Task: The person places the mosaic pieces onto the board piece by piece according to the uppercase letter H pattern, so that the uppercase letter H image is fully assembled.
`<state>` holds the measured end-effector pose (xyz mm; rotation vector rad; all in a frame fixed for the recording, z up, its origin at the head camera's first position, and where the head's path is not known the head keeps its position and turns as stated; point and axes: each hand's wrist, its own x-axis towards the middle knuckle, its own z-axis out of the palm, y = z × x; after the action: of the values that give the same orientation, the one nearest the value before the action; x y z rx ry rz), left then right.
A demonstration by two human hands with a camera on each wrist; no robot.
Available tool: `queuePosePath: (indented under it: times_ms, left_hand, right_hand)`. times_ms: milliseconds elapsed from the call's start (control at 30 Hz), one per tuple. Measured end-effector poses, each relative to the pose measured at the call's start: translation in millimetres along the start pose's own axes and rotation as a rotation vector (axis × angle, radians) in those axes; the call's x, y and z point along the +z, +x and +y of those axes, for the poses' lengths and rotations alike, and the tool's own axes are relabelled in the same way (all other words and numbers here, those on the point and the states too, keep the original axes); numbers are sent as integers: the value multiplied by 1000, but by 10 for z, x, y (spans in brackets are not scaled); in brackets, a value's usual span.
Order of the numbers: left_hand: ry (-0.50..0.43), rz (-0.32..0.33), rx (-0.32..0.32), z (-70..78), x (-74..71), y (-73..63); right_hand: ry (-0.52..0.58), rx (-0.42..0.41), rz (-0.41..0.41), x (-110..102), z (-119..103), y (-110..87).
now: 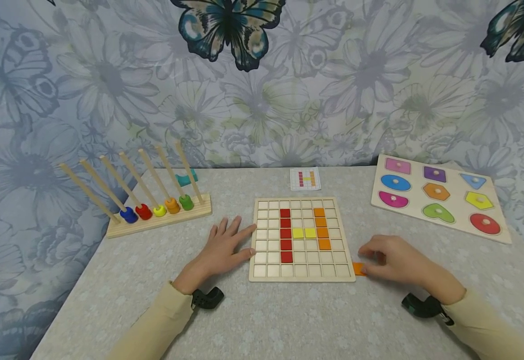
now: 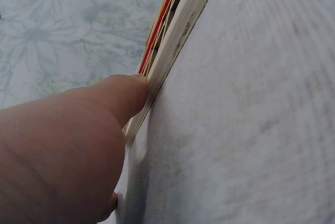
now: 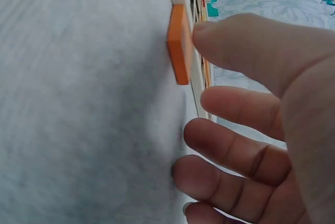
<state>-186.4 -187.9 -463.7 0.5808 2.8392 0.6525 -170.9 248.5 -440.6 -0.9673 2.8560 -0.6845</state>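
Observation:
A square wooden grid board (image 1: 302,279) lies on the table. In it are a column of red tiles (image 1: 286,233), two yellow tiles (image 1: 298,233) and a column of orange tiles (image 1: 322,233). My left hand (image 1: 223,248) is spread flat, its thumb and index finger touching the board's left edge. Beside the lower right corner, a loose orange tile (image 1: 358,269) lies on the tabletop. My right hand (image 1: 399,261) has its thumb at this tile (image 3: 180,46), with the other fingers loosely bent and apart from it.
A small pattern card (image 1: 305,179) lies behind the board. On the left stands a wooden peg rack (image 1: 160,218) with coloured beads, a teal piece (image 1: 185,179) behind it. A knobbed shape puzzle (image 1: 412,206) is at the back right, near the patterned wall.

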Motion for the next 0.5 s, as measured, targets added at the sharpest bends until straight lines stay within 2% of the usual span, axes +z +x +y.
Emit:
queuePosePath:
  times_ms: [200,500]
  left_hand:
    - [5,1,2,-8,5,5]
    - [4,1,6,-12,8,4]
  right_hand:
    - [26,-4,2,29,-3,-9]
    - [8,52,-53,75,-20,-10]
